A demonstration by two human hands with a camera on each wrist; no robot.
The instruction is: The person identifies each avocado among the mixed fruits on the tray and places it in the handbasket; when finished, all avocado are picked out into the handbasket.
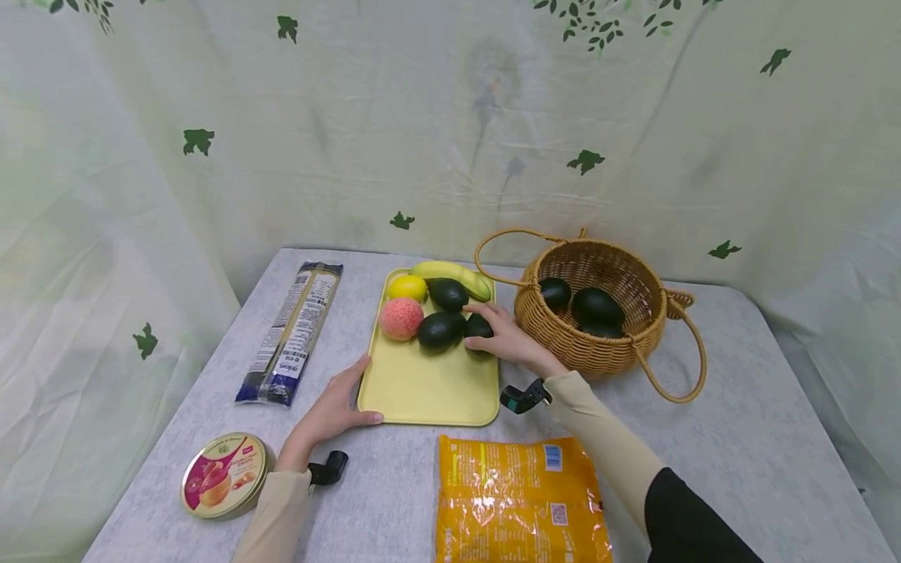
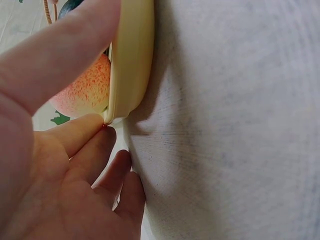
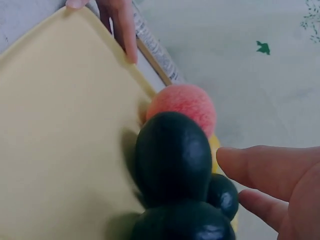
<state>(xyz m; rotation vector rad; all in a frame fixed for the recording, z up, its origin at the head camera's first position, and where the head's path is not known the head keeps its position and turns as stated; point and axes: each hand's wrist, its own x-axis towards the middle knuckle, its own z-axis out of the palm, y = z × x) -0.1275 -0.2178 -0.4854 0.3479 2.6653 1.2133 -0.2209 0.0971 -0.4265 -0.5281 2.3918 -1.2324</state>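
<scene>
Tray (image 1: 432,391) flat on worktop (image 1: 725,469) at centre of frame, lower-left corner braced by loosely spread left hand (image 1: 334,410), presumably against sliding, with dark avocado (image 1: 479,326) near tray's right edge held between thumb and fingers of right hand (image 1: 512,336), likely to check rolling.

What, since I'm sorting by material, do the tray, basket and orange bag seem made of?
Tray: probably smooth matte plastic, from its even yellow colour and moulded rim.
Basket: wicker or lookalike strands, low sheen, judging by the visible weave.
Orange bag: likely glossy plastic film, given its wrinkles and glare.
</scene>
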